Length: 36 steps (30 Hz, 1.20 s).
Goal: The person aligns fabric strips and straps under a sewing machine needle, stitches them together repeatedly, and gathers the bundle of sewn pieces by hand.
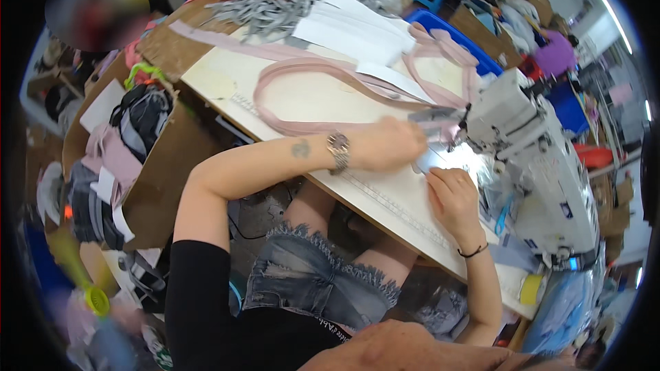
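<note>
My left hand [395, 144], with a watch on its wrist, is over the white worktable [309, 99], just left of the sewing machine's needle area. Motion blurs its fingers, so their grip is unclear. Lower and to the right, my right hand [455, 199] is closed, its fingertips together at the table by the lit machine bed. What they pinch is hidden. The white sewing machine [543, 158] stands to the right of both hands. A long pink fabric strip [265, 89] loops across the table beyond my left arm, towards the needle.
Grey strips [268, 10] and white sheets [350, 27] lie at the table's far side. Blue scissors [504, 214] and a yellow tape roll [531, 288] are on the right. A cardboard box [161, 178] of fabric pieces stands left. Another person appears at the upper left.
</note>
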Tool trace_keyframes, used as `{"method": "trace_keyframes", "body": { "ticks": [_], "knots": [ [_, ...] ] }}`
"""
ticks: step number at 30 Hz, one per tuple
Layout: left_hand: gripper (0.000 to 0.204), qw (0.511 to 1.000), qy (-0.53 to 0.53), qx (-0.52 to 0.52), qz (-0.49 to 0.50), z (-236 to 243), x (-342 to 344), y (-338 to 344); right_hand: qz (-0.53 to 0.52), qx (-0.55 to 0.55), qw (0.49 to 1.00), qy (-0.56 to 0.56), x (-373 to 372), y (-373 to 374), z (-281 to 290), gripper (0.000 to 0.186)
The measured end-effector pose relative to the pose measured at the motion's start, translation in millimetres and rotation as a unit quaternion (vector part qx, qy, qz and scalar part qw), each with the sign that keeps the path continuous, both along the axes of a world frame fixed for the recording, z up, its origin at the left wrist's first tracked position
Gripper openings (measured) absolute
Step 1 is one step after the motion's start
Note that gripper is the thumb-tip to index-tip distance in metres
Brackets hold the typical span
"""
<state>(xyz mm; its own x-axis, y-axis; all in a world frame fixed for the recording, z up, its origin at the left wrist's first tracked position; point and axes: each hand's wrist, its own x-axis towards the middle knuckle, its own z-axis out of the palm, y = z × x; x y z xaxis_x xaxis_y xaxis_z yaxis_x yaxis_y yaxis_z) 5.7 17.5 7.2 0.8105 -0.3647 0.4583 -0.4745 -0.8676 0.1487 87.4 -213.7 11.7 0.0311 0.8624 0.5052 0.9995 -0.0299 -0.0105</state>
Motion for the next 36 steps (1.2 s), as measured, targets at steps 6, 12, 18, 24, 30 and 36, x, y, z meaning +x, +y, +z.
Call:
{"method": "trace_keyframes", "body": {
  "ticks": [6,12,18,24,30,36],
  "knots": [
    [0.016,0.978,-0.026,-0.105,0.181,9,35,63,-0.040,-0.024,0.999,0.014,-4,75,1,0.041],
    [0.016,0.973,-0.038,-0.072,0.218,-4,42,73,-0.031,-0.065,0.996,0.050,-2,84,2,0.021],
    [0.023,0.861,-0.151,-0.304,0.378,38,20,154,0.047,-0.052,0.992,0.103,-67,8,15,0.026],
    [0.013,0.953,-0.119,-0.159,0.231,26,16,114,0.200,-0.478,0.768,0.377,-128,-39,6,0.029],
    [0.011,0.987,-0.133,-0.079,0.033,-2,48,14,0.019,-0.160,0.953,0.257,-77,-14,26,0.038],
    [0.008,0.992,-0.061,-0.075,0.080,-25,57,16,-0.080,-0.035,0.986,0.140,-29,14,-10,0.041]
  ]
}}
